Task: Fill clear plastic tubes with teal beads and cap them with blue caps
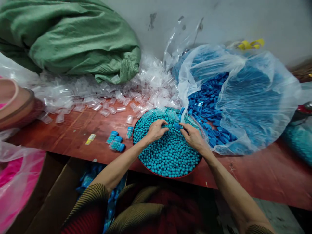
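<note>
- Basin (139, 158), round and red-rimmed, stands on the red table (263, 175) at the middle of the near edge, filled with round teal beads (170, 156).
- Left hand (157, 130): over the left part of the beads, fingers curled, thumb and fingertips toward the right hand. Whether it grips anything cannot be told.
- Right hand (193, 136): over the right part of the basin, a blue cap (177, 126) pinched between thumb and fingers. The cap is above the beads, between the hands. Whether a container is joined to it cannot be told.
- Clear containers: a few lie on the beads at the far side of the basin; a large loose pile (151, 84) covers the table beyond, reaching left.
- Capped containers (117, 145), small, blue-topped, with teal contents: grouped on the table just left of the basin.
- Translucent bag (255, 97): right and far of the basin, open, with blue pieces (207, 104) inside and spilling at its mouth.
- Green sack (80, 42): far left, against the clear pile.
- Yellow-and-white label (90, 139): on the table, left of the capped containers.
- Pink bowl (12, 104): at the left end of the table.
</note>
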The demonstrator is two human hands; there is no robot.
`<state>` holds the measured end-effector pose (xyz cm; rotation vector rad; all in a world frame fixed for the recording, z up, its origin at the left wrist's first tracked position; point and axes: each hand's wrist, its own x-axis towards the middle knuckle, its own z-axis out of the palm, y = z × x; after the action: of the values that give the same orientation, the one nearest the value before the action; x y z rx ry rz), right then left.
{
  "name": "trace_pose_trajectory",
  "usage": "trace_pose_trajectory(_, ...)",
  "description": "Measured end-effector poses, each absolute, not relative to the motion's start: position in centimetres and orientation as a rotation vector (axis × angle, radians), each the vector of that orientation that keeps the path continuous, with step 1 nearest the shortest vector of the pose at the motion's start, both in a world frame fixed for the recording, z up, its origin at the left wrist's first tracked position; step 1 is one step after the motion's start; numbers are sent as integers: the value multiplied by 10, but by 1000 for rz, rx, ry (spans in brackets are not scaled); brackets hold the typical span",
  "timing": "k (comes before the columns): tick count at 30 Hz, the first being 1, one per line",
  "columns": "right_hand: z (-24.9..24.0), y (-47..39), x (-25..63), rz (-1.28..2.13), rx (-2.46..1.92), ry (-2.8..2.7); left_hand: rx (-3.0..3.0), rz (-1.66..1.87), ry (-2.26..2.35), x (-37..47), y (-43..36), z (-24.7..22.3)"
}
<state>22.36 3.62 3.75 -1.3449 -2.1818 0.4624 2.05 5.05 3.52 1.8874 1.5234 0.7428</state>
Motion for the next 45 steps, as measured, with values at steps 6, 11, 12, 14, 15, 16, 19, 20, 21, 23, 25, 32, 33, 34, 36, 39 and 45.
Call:
trace_pose_trajectory(6,44,37,199,527,-1155,-2083,1698,929,1236,16,52,42)
trace_pose_trajectory(11,43,38,212,621,-1250,-2040,1353,929,1148,9,52,36)
trace_pose_trajectory(12,44,37,212,658,-1278,-1991,1280,913,1119,9,50,34)
trace_pose_trajectory(14,46,35,208,729,-1312,-1889,1163,908,1052,11,46,32)
trace_pose_trajectory(15,46,33,204,762,-1314,-1853,1114,913,1019,13,43,32)
trace_pose_trajectory(16,47,31,199,789,-1305,-1828,1069,913,990,15,40,32)
trace_pose_trajectory(19,46,25,185,829,-1285,-1780,995,865,938,20,29,36)
trace_pose_trajectory(20,46,24,182,833,-1288,-1767,990,847,931,21,25,37)
trace_pose_trajectory(21,46,22,180,834,-1294,-1754,987,840,925,21,22,38)
trace_pose_trajectory(23,46,20,179,835,-1308,-1730,975,858,921,21,18,40)
trace_pose_trajectory(25,46,18,181,831,-1307,-1721,972,887,927,20,15,41)
trace_pose_trajectory(32,54,15,188,884,-1306,-1637,1018,910,930,20,11,41)
trace_pose_trajectory(33,55,16,189,886,-1337,-1586,1023,902,931,20,10,42)
trace_pose_trajectory(34,56,15,189,875,-1356,-1559,1029,892,936,21,10,43)
trace_pose_trajectory(36,56,14,190,815,-1339,-1611,1033,889,948,21,9,44)
trace_pose_trajectory(39,52,10,194,688,-1249,-1849,1035,908,962,18,7,44)
trace_pose_trajectory(45,49,7,217,576,-1215,-2176,1098,875,1049,7,7,38)
